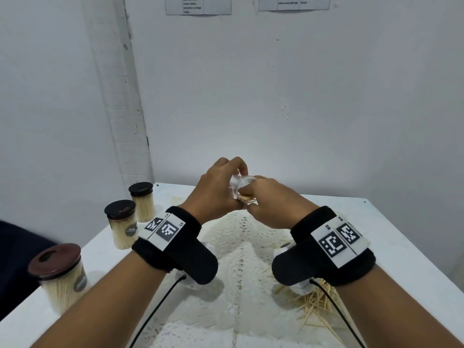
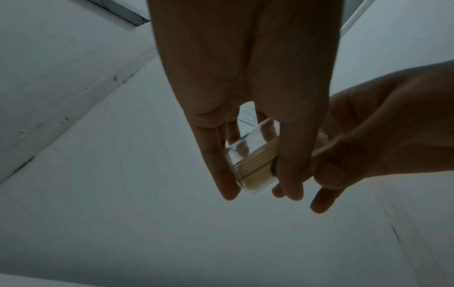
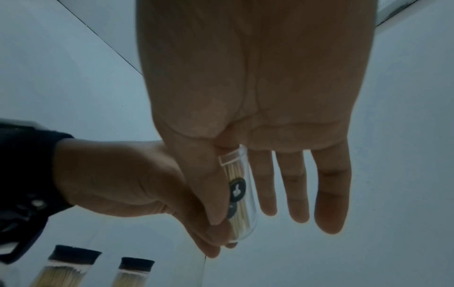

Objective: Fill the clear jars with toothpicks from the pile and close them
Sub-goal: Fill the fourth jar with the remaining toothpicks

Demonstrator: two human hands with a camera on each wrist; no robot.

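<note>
Above the desk [image 1: 391, 237], the left hand [image 1: 213, 189] grips a lidless, part-filled jar [image 1: 242, 188] tilted toward the right hand [image 1: 271, 202], whose thumb and forefinger pinch toothpicks [image 1: 247, 197] at its mouth, while the pile [image 1: 313, 305] lies near the right wrist and three lidded jars [image 1: 123, 224] stand left.

A black padded band [image 1: 180, 244] w/ white square-code tags is worn on each wrist [image 1: 329, 249]; a thin black cable [image 1: 155, 310] is attached under each.

White table [image 1: 391, 237] (grey walls [image 1: 276, 96] behind)
</note>
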